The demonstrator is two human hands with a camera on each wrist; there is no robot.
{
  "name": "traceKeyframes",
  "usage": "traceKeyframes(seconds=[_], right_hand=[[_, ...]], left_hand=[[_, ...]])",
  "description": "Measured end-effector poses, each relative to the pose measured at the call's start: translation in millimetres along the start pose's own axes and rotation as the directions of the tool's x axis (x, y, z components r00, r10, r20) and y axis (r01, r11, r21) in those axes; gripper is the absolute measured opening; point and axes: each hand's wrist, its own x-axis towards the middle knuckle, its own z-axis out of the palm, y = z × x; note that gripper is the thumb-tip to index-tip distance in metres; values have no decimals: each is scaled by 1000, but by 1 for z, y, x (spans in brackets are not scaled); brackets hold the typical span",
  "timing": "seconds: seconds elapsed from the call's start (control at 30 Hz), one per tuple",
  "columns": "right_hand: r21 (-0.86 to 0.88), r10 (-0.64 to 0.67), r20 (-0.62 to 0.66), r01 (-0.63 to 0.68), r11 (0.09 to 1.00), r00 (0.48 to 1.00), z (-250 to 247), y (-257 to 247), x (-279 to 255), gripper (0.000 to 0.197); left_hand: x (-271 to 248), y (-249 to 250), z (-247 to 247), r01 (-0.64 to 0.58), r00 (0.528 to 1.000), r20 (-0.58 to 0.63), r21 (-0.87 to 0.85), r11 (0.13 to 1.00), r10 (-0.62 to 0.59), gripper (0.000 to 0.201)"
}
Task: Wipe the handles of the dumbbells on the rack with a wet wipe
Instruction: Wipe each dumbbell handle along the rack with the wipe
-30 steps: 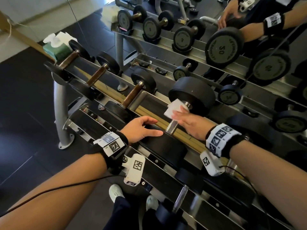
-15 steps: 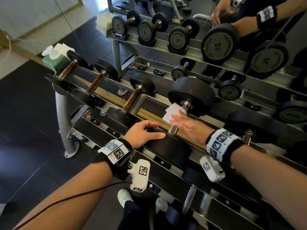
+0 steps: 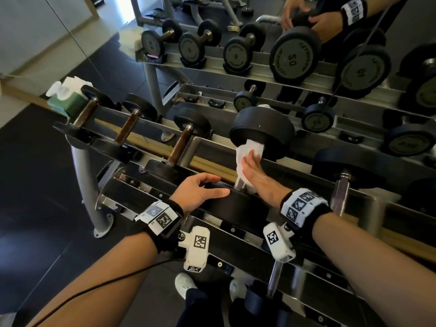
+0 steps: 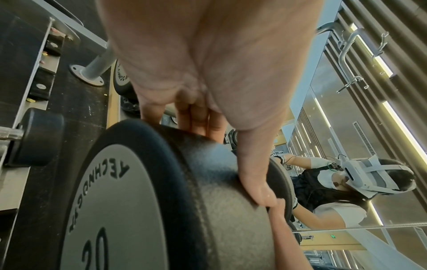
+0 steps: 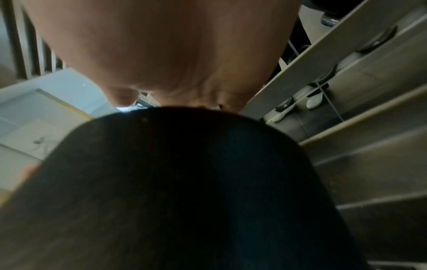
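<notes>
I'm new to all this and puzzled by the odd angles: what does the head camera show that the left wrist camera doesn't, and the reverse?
Only the head view shows the right hand pressing the white wet wipe around the dumbbell handle, plus the green wipe pack at the rack's end.

Only the left wrist view shows the plate's grey face with its lettering, and the person's mirror reflection.

Both show the left hand resting on that dumbbell's near black plate.
</notes>
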Motion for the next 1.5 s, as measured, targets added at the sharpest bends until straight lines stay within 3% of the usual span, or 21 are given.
traceKeyframes(seconds=[0.07, 0.13, 0.27, 0.37, 0.53, 0.67, 0.97, 1.17, 1.4, 1.5], right_hand=[[333, -1, -52, 18, 943, 999, 10, 8, -10, 50], [523, 97, -35, -65, 850, 995, 16, 13, -15, 55], [357, -17, -138, 66, 932, 990, 22, 19, -13, 64], [387, 19, -87, 16, 922, 996, 17, 20, -9, 67], [359, 38, -246, 54, 932, 969, 6, 18, -2, 96], [380, 58, -314, 69, 922, 948, 3, 18, 0, 89], [311, 105, -281, -13, 950, 954, -11, 8, 9, 108], [292, 149, -289, -61, 954, 946, -26, 5, 16, 83], [422, 110, -281, 19, 907, 953, -19, 17, -1, 68], [467, 85, -207, 22, 884, 975, -12, 22, -11, 69]], left_hand=[[1, -1, -1, 0, 1000, 6, -8, 1000, 0, 70], [3, -3, -2, -2, 1000, 5, 2, 1000, 2, 64], [5, -8, -2, -2, 1000, -5, -2, 1000, 2, 60], [4, -8, -2, -13, 1000, 3, 17, 1000, 13, 60], [2, -6, -2, -48, 999, 16, -20, 999, 48, 70], [3, -8, -2, -49, 999, 19, -45, 998, 50, 69], [3, -8, -2, -47, 999, 15, -27, 999, 48, 69], [2, -8, -1, -39, 999, 3, -40, 998, 39, 69], [1, -7, -1, -58, 998, 18, -34, 998, 58, 68], [2, -8, -1, -53, 999, 8, -39, 998, 54, 62]])
